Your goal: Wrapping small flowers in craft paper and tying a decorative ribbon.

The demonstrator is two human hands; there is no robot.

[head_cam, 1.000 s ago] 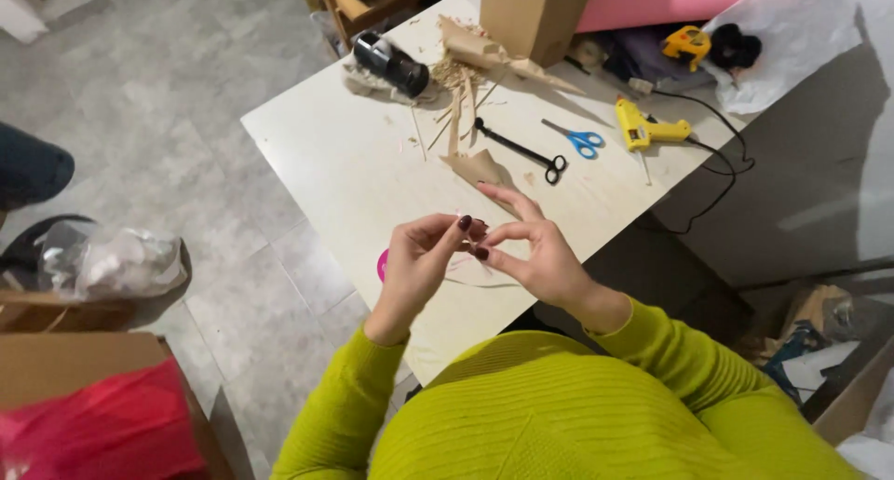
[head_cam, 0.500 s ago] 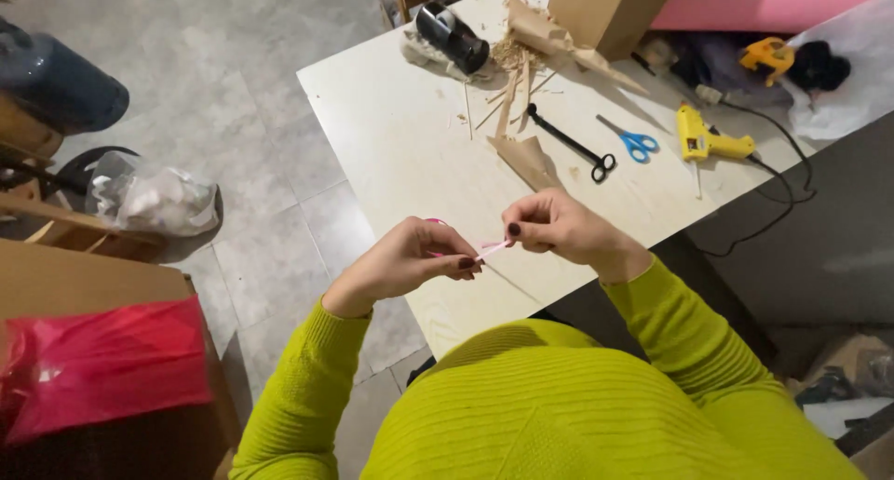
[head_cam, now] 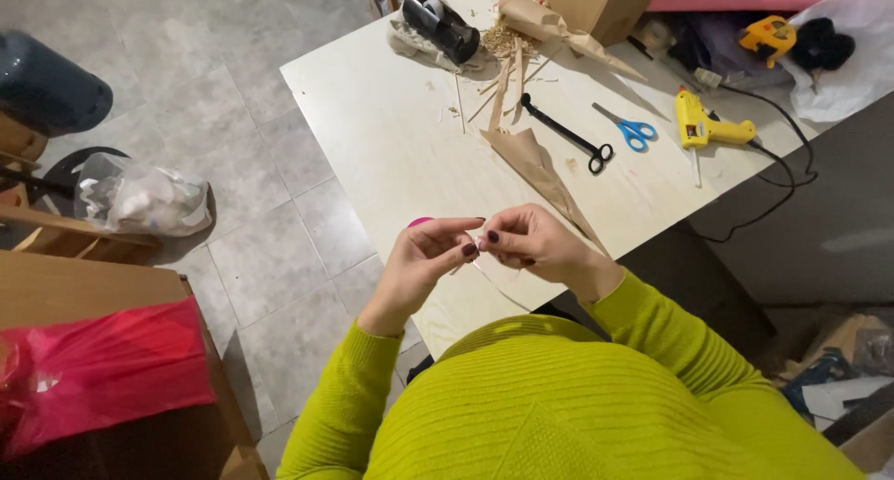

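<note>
Right above the near edge of the pale table point(head_cam: 372, 117), the left hand point(head_cam: 424, 256) and right hand point(head_cam: 526, 241) meet fingertip to fingertip, both pinching one tiny pale piece point(head_cam: 478, 244) between them, its shape too small to tell

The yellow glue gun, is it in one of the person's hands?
No, the yellow glue gun lies on the table, apart from the left hand and the right hand.

Left hand point(head_cam: 419, 256) and right hand point(head_cam: 526, 243) pinch something small, seemingly pink, above the table point(head_cam: 391, 154)
</note>
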